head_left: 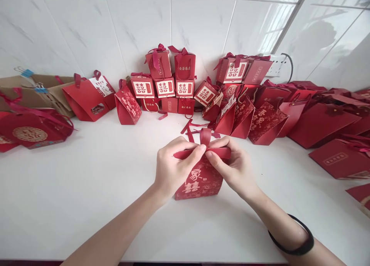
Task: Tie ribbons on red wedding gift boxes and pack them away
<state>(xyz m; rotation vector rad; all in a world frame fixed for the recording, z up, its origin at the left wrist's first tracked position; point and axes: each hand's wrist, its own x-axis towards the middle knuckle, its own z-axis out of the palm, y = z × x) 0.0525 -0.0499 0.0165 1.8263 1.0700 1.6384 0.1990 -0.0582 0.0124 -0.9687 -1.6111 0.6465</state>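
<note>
A small red gift box with gold characters stands on the white table in front of me. A dark red ribbon loops up from its top. My left hand pinches the ribbon at the box's top left. My right hand pinches the ribbon on the right side. Both hands rest against the box's top edge, fingers closed on the ribbon. A black bangle sits on my right wrist.
Several finished red boxes with bows are stacked against the tiled wall. Flat red boxes lie piled at the right. A round red box and brown paper bags sit at the left. A white socket hangs on the wall.
</note>
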